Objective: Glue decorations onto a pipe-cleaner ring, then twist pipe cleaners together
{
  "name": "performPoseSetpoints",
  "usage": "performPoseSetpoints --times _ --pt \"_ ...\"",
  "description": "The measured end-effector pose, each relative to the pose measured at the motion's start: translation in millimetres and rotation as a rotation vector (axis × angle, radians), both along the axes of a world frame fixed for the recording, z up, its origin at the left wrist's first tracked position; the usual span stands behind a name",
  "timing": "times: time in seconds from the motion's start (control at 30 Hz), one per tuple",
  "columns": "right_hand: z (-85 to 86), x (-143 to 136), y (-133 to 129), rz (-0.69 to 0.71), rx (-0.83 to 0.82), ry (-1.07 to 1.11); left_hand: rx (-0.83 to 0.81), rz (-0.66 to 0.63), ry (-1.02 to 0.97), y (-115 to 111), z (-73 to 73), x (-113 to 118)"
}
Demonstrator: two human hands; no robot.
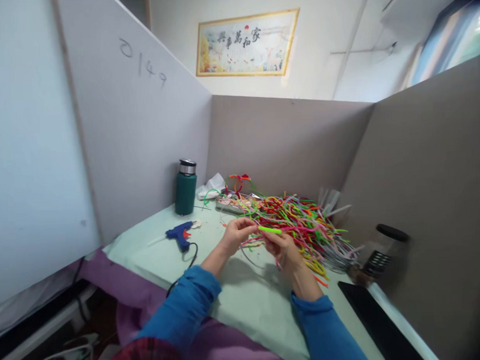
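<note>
Between my two hands, above the table, is a short bright yellow-green rod-like piece [270, 230]; its exact kind is too small to make out. My left hand [238, 233] is closed in a pinch at the left end of it. The fingers of my right hand [285, 253] are wrapped round its right end, with the fingertips partly hidden. Just beyond both hands lies a large heap of coloured pipe cleaners [300, 212], in red, yellow, green, pink, orange and grey.
A blue glue gun [181, 234] with a black cord lies on the pale green tabletop [247, 295] at left. Behind it stands a green bottle [185, 188]. A metal tray [230, 206] of small pieces sits at the back. A dark-lidded jar [380, 256] is at right. Partitions [286, 141] enclose the table.
</note>
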State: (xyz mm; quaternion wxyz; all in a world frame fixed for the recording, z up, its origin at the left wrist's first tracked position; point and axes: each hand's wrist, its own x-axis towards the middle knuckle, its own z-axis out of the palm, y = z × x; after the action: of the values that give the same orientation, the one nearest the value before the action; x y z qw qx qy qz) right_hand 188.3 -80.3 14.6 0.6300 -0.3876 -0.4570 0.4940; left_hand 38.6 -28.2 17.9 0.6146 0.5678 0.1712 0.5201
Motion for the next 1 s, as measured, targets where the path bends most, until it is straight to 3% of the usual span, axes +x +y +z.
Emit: performPoseSetpoints --times 0.27,0.43,0.57,0.63,0.83,1.0 --pt "-13.3 5 9 0.021 -0.009 -0.054 0.024 0.139 0.1 3 -1.9 5" --pt "-10.5 1 6 0.089 0.028 -0.146 0.005 0.161 0.11 6 -2.5 6" --pt "-8.4 -2 4 -0.014 0.112 -0.248 -0.014 0.171 0.16 11 -5.9 6" --pt "-8.8 -2 4 -0.072 0.139 -0.305 -0.049 0.151 0.153 14 -7.8 6" --pt "-11.2 1 9 -0.137 0.143 -0.245 -0.126 -0.146 0.108 16 -10.9 1" --pt "-16.4 11 17 -0.215 0.076 -0.113 -0.161 -0.056 0.076 22 -13.3 1"
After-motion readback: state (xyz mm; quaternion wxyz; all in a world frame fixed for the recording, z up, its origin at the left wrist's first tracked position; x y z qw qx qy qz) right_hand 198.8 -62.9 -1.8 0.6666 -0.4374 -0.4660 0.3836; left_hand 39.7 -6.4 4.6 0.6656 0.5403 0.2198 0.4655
